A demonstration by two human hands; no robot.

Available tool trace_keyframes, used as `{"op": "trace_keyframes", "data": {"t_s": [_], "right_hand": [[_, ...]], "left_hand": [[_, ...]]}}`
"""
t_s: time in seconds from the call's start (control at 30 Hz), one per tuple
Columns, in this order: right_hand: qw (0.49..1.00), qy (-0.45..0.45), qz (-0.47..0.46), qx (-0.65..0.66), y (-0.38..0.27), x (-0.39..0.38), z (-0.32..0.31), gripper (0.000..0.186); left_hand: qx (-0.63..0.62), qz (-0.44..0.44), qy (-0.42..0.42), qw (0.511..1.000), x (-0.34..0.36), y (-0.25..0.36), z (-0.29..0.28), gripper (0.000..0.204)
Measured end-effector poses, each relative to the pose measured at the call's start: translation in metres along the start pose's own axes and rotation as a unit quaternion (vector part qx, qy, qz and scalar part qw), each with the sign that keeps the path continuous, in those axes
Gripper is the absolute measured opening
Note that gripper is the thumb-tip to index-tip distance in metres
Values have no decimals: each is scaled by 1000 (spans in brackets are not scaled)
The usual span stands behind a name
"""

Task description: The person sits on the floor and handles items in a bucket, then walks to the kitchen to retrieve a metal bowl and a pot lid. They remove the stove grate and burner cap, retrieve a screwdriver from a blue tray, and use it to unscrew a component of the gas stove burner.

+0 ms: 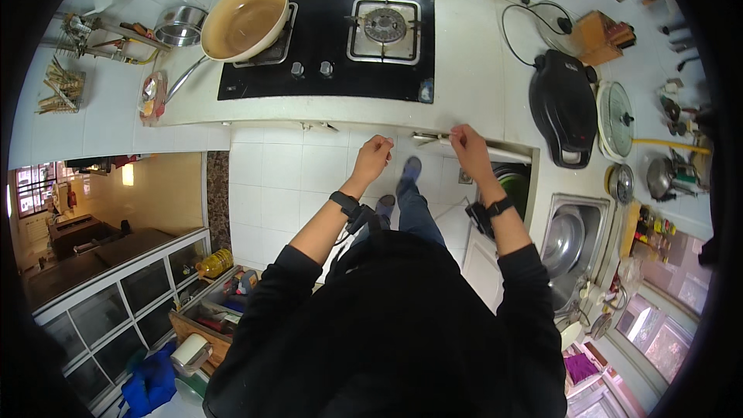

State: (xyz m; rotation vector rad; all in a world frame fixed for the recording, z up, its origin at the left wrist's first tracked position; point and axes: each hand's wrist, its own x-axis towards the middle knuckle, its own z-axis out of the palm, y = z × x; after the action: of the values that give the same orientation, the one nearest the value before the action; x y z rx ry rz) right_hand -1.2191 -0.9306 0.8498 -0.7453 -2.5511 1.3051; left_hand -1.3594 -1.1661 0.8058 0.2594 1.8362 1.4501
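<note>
My left hand point(374, 156) hangs in front of the counter below the hob, its fingers curled in and nothing visible in them. To its right, my right hand point(470, 149) is closed at the counter's front edge, beside a cabinet handle point(427, 138). What its fingers grip, if anything, is hidden. Just right of that hand a lower cabinet stands open, with dark green round cookware point(512, 184) inside. Its white door point(483, 275) is swung out toward my right side. Both wrists wear black strapped devices.
A cream frying pan point(244, 22) rests on the left burner of the black gas hob point(329, 46). A black electric griddle point(565, 108), a knife block point(604, 37) and a glass lid point(615, 118) line the right counter, near the sink point(592, 224). An oil bottle point(214, 263) stands behind left.
</note>
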Motion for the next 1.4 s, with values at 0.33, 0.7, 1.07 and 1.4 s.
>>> {"op": "trace_keyframes", "data": {"t_s": [0.33,0.7,1.07,1.4], "right_hand": [[982,23,-65,-174,41,302,40,44],[931,-163,-105,-309,42,388,43,21],[923,-193,-132,-307,47,398,49,20],[935,-179,-190,-240,56,398,44,16]], "left_hand": [[244,-30,74,966,139,43,-13,35],[500,-84,86,858,232,87,-15,45],[549,-16,88,831,259,73,-17,44],[555,16,105,825,257,69,-16,44]]}}
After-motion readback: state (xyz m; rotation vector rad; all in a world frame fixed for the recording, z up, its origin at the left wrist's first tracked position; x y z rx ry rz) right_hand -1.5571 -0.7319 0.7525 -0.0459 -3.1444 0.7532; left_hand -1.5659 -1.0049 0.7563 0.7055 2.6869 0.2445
